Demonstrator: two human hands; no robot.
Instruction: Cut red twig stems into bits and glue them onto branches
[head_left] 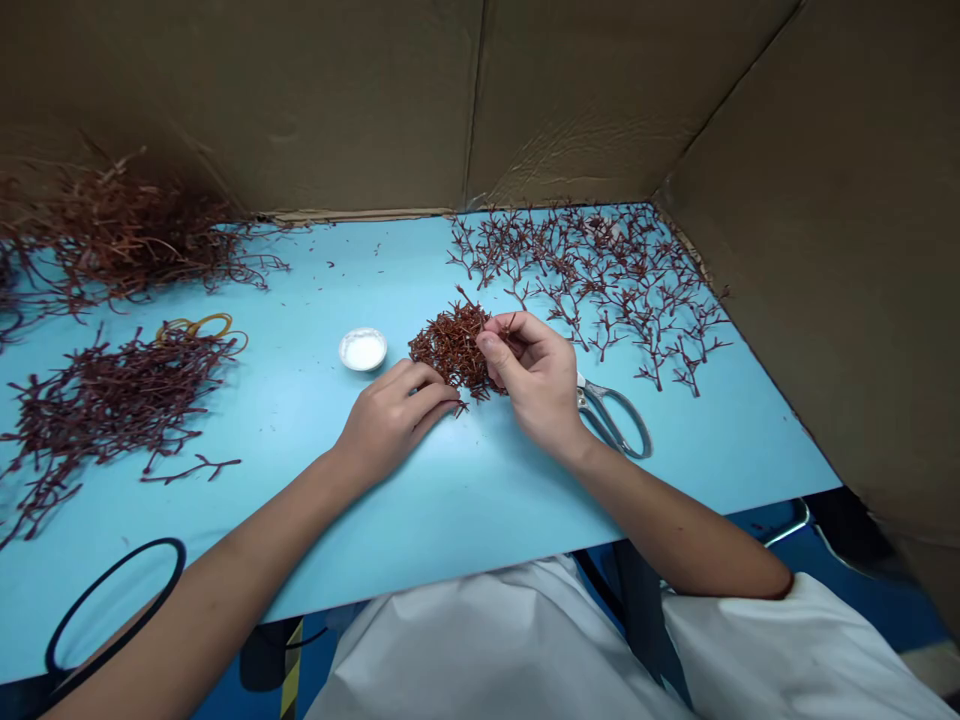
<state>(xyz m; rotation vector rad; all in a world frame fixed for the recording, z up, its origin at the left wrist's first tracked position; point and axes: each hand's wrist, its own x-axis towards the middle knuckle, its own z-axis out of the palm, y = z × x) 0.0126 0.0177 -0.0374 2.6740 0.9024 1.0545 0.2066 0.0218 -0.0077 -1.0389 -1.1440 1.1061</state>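
A heap of short reddish-brown twig pieces (450, 345) lies at the middle of the pale blue table. My left hand (394, 415) rests at the heap's near left edge, thumb and fingers closed together; a small forked brown piece pokes out at their tips. Above the heap's right side, my right hand (536, 375) is in a pinch, with a bit of brown twig showing at the fingertips. Its other fingers are curled and partly hidden. Scissors (619, 420) with grey handles lie beside my right wrist, their blades hidden behind the hand. A small white dish (363, 350) holds white stuff.
Branched brown twigs (585, 265) spread over the back right. At left lie a pile of dark twigs (112, 400) with yellow rubber bands (206, 325) and a tangled brown bundle (135, 235). Cardboard walls (360, 110) enclose the table (420, 530). A black loop (176, 570) crosses my left forearm.
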